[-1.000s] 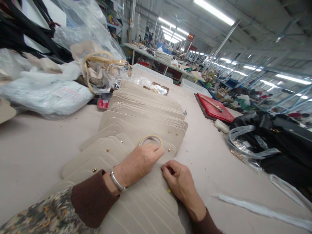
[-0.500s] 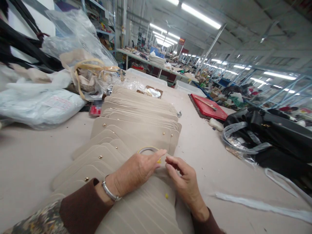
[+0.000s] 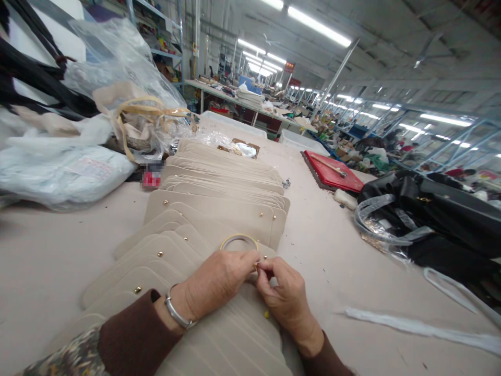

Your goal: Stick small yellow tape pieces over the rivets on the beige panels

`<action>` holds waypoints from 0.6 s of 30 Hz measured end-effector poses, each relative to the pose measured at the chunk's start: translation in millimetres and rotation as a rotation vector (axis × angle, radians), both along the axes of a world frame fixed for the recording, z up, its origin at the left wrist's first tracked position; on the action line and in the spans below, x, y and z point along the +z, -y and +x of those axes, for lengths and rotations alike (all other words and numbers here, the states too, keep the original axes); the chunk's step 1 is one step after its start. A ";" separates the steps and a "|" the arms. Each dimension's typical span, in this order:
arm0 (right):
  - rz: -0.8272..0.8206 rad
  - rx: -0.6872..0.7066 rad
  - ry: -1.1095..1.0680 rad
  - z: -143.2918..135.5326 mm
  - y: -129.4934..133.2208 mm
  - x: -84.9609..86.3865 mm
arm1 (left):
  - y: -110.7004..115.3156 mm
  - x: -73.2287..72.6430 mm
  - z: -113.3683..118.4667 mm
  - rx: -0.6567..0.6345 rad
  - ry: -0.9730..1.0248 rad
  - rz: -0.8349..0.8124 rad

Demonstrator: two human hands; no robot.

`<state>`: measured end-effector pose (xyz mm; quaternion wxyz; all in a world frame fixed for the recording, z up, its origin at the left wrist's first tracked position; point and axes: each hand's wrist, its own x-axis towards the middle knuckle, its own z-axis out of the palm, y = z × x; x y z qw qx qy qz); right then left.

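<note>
My left hand (image 3: 225, 277) is closed around the lower part of a roll of yellow tape (image 3: 239, 238), whose upper rim shows above the fingers. Fingertip to fingertip with it, my right hand (image 3: 284, 292) pinches a small bit of yellow tape at the roll's near side. Both hands are over a fanned row of beige flat panels (image 3: 211, 209) with rounded corners and gold-coloured studs. On the panels beside my right wrist lies a small yellow scrap (image 3: 266, 314). The fingers partly hide what is pinched.
A red board (image 3: 332, 169) with a hammer on it lies back right. Black bags (image 3: 442, 209) with wrapped handles are at the right, and a white strip (image 3: 415, 326) lies in front of them. Plastic-wrapped bundles (image 3: 58, 169) fill the left. A small brown tray (image 3: 250, 149) stands behind the panels.
My right hand has moved left and its fingertips now meet my left hand's in a pinch. The left thumb and fingers have drawn in, and more of the tape roll's rim shows.
</note>
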<state>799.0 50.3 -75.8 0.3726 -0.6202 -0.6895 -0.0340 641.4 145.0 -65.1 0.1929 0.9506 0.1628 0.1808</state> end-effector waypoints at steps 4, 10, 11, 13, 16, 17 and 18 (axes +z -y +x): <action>0.009 -0.026 0.003 -1.7 -0.1 2.9 | -0.7 -1.7 1.9 0.030 -0.009 0.041; -0.178 -0.149 -0.364 -9.5 -4.5 8.0 | 2.0 -2.6 6.7 0.130 0.065 0.087; -0.220 -0.171 -0.445 -9.4 -5.3 7.6 | 3.7 -1.8 7.0 0.134 0.086 0.080; -0.268 -0.216 -0.531 -5.3 -6.8 6.3 | 8.1 0.0 7.2 0.135 0.138 0.054; -0.271 -0.306 -0.567 9.9 -7.9 4.6 | 14.0 1.3 7.4 0.093 0.164 0.058; -0.281 -0.326 -0.625 15.9 -7.9 4.1 | 14.8 1.3 7.7 0.088 0.137 0.077; -0.306 -0.332 -0.713 21.6 -7.8 3.5 | 14.6 1.2 8.0 0.091 0.090 0.097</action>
